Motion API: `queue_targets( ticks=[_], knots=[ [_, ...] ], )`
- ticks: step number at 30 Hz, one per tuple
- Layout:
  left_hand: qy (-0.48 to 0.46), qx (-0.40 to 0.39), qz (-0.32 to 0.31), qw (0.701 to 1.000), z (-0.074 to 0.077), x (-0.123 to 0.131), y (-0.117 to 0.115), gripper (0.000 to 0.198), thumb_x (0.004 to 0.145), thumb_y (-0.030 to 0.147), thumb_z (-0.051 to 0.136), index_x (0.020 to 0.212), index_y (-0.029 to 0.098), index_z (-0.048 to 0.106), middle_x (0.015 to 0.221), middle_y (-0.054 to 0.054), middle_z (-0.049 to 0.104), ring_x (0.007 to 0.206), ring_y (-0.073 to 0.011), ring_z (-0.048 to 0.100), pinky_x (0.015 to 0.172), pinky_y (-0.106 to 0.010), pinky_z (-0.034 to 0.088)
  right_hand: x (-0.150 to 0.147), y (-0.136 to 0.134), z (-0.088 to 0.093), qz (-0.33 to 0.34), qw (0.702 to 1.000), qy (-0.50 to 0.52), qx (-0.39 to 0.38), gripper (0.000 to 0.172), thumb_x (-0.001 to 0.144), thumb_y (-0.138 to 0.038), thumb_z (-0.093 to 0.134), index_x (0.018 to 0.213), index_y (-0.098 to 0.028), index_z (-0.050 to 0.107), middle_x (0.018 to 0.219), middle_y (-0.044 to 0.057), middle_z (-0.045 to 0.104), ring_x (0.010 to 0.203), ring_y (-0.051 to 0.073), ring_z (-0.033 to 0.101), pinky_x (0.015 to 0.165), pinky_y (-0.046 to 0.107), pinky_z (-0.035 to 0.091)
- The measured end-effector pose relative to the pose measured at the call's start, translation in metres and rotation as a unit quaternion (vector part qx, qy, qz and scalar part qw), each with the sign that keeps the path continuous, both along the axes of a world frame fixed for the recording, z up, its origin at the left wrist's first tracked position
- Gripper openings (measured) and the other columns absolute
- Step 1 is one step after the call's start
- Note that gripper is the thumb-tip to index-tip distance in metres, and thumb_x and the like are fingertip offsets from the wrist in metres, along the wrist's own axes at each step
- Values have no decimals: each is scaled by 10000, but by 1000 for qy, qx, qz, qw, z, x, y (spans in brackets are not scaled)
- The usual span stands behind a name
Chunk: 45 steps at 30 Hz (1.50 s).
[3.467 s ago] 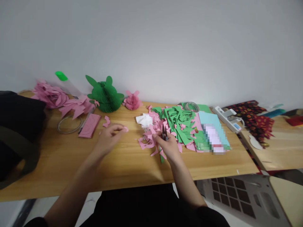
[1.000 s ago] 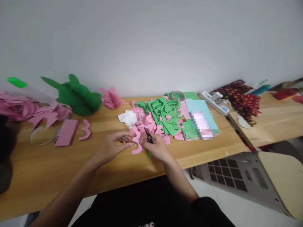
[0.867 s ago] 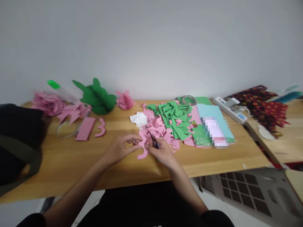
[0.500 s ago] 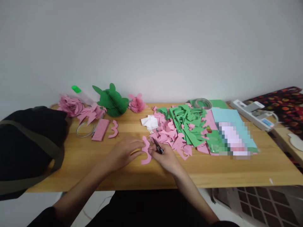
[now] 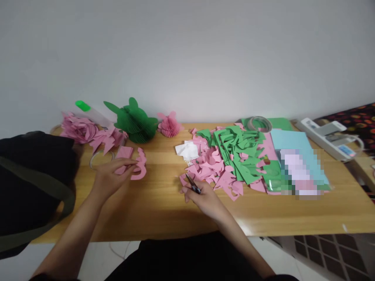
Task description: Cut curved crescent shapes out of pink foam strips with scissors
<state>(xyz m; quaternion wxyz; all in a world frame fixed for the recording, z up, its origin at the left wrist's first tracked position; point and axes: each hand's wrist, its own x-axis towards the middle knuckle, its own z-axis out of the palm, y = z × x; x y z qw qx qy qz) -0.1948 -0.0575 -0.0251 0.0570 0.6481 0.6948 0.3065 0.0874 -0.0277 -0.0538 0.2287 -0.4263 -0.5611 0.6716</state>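
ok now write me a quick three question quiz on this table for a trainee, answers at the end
1. True or false: the left hand holds the scissors.
2. What colour is the larger pleated figure? a) pink b) white c) green
3. Fill in: the power strip lies to the ____ of the light blue sheet.

Key: 1. False, the right hand does; 2. c; 3. right

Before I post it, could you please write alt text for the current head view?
A person's left hand touches scalloped pink paper on a wooden table; the right hand holds small scissors beside green and pink paper scraps. A green honeycomb figure stands behind.
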Motion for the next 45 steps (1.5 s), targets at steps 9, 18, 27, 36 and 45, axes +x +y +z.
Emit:
queue_targets(
  ticks=[9,18,27,36,45],
  knots=[
    [-24,-19,31,999,-20,-23,10,215,724,359,604,690,181,720,702,-50,764,625,-195,704,624,-300,572,-4,-1,-9,24,1000,1,-9,184,778,-201,548,608,-202,618,596,1,626,685,183,608,707,303,455],
    [4,-57,4,998,-19,-22,14,132,778,289,634,792,178,703,881,-23,781,755,-180,707,732,-334,577,-3,-3,-8,24,1000,9,6,228,787,-249,562,565,-213,596,609,22,652,793,216,640,738,320,475],
    [91,-81,-44,992,-17,-25,22,147,823,276,575,804,177,683,893,-28,769,846,-193,688,809,-360,549,-5,-3,-4,31,999,17,20,249,783,-223,540,537,-205,569,597,-2,649,658,171,623,756,321,468],
    [183,-119,-98,971,-13,-19,11,251,823,391,577,762,172,685,807,-90,739,806,-251,643,771,-394,476,-4,-3,-5,38,999,2,25,205,799,-211,537,611,-197,617,532,-19,611,589,154,587,677,296,464],
    [174,-132,-129,967,-24,-17,6,281,882,388,467,860,215,687,899,-90,731,884,-245,658,803,-367,484,-3,-4,-3,46,998,1,45,233,808,-232,534,591,-199,612,548,-10,625,585,151,578,673,293,458]
  ],
)
